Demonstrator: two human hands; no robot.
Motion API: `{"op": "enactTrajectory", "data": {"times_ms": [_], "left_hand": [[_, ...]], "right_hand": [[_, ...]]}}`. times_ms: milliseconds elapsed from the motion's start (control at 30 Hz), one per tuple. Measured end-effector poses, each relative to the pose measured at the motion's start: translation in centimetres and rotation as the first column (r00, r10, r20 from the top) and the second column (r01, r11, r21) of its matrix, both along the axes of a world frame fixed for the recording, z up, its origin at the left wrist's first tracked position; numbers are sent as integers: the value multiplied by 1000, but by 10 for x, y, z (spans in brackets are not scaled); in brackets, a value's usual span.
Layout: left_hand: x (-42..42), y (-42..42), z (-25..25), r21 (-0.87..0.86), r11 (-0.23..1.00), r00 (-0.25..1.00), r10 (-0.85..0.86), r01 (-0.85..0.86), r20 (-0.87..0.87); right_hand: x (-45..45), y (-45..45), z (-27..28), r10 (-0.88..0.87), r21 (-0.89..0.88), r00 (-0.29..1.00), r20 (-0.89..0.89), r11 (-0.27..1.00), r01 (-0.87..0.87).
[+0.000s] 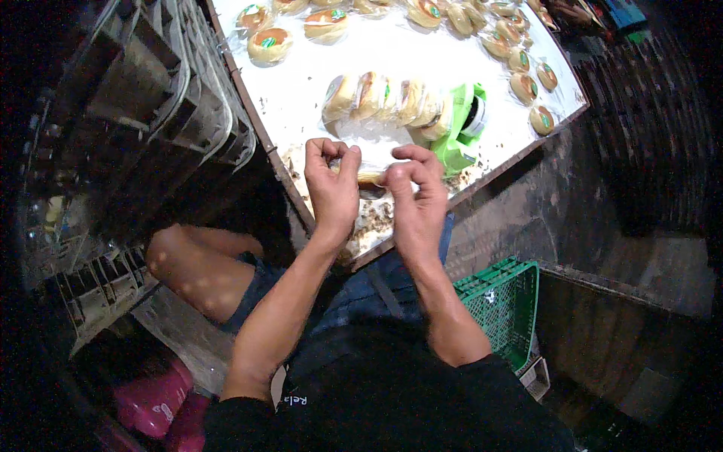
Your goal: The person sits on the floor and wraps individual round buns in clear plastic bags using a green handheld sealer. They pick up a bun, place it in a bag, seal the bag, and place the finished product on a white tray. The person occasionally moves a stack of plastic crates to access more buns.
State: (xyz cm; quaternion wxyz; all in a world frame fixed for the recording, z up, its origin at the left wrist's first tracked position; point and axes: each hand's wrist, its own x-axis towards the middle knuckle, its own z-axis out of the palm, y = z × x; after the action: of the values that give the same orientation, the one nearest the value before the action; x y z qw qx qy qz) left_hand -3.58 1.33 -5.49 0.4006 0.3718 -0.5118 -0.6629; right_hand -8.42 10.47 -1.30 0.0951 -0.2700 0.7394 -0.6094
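A bun [370, 179] in clear plastic lies across the near corner of the white-topped table [367, 51], between my two hands. My left hand [333, 186] pinches the plastic at the bun's left end with thumb and forefinger. At its right end, my right hand [419, 198] has curled fingers and a thumb against the bun; these fingers are slightly blurred. Just beyond my hands stands a row of wrapped buns [384, 100], set on edge. Clear plastic sheets [373, 135] lie between that row and my hands. A bright green tape dispenser [460, 130] rests beside the row's right end.
More wrapped buns [270, 46] with green stickers line the far and right sides of the table. Dark racks [164, 85] stand close on the left. A green plastic crate [502, 316] is at my right, and a pink plastic object [155, 395] is low at left.
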Motion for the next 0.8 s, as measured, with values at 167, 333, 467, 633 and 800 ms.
{"op": "enactTrajectory", "data": {"times_ms": [167, 333, 467, 633, 800], "left_hand": [[23, -7, 36, -227, 958, 980, -149, 176, 133], [28, -40, 48, -185, 979, 988, -56, 82, 144], [16, -48, 38, -109, 986, 987, 138, -129, 79], [12, -61, 48, -186, 913, 926, -333, 364, 178], [5, -79, 50, 259, 876, 890, -317, 407, -327]], "right_hand": [[-4, -9, -16, 24, -47, 903, 429, 999, -4], [-5, -21, -1, 91, -171, 949, 301, 984, -40], [17, -54, 7, 77, -139, 996, -34, 987, -81], [-10, -44, 9, 98, -82, 795, 598, 995, -62], [-23, -61, 7, 195, -190, 755, 626, 977, -95]]}}
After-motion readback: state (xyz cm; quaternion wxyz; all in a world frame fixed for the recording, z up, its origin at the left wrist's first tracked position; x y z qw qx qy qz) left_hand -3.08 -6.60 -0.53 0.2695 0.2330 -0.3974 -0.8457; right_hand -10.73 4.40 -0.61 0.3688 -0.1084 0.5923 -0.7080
